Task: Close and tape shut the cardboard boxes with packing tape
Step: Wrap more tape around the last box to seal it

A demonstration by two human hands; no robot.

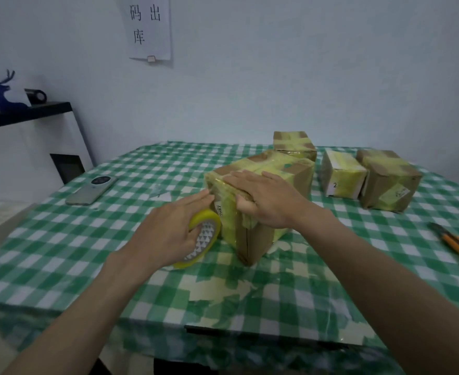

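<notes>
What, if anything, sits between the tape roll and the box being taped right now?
Nothing visible. The left hand holds the tape roll right up against the near side of the box, while the right hand presses on the box's top. The other boxes stand behind it, apart.

Phone (pixel 92 190) left of boxes (pixel 260 185)

the light is soft and even, a little dim, with a cool bluish cast over the wall (pixel 277 77). shadows are faint: a pale one under my left hand (pixel 166 234) and the tape roll (pixel 204 236), another at the foot of the box (pixel 260 201) my right hand (pixel 266 198) rests on. glossy tape gives a dull sheen, no hard glare. the wide lens bends the table edge (pixel 223 331), and my forearms stretch toward the corners. detail is soft, smeared at the bottom.
</notes>
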